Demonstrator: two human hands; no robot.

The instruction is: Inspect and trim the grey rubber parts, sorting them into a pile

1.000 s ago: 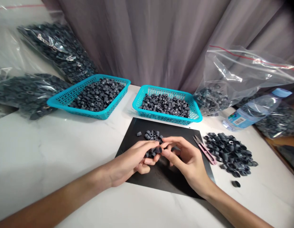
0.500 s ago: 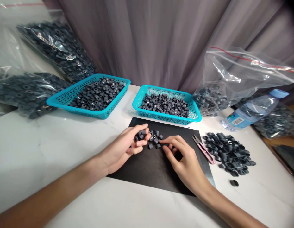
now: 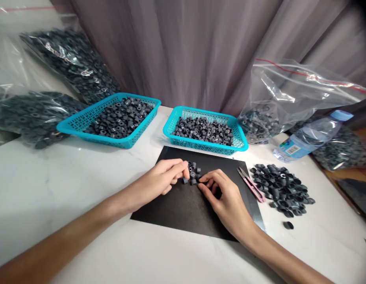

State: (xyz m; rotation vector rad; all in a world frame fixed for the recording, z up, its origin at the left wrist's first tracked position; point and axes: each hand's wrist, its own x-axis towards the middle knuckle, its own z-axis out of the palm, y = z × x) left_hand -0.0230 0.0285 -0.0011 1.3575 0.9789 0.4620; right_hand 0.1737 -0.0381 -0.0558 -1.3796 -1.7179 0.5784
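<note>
My left hand (image 3: 169, 173) is curled closed over the black mat (image 3: 183, 213), its back turned up. The small grey cylindrical pieces seen in its palm a moment ago are now hidden by the fingers. Beside its fingertips lies a little group of the same grey cylindrical pieces (image 3: 192, 174), some showing a round hole. At the right side of this group, my right hand (image 3: 222, 189) has thumb and forefinger brought together around a grey piece (image 3: 199, 179), which is mostly covered by the fingertips.
Two turquoise baskets (image 3: 132, 141) (image 3: 206, 148) of grey pieces stand behind the mat. Pink thread snips (image 3: 253, 187) lie at its right edge, near a pile of dark hollow caps (image 3: 281, 189). A water bottle (image 3: 313, 136) leans by a zip bag (image 3: 261, 122); filled bags (image 3: 38, 114) stand left.
My left hand has turned over and closed, hiding the grey pieces that showed in its palm. My right thumb and forefinger have drawn closer together at the group. The view has shifted slightly.
</note>
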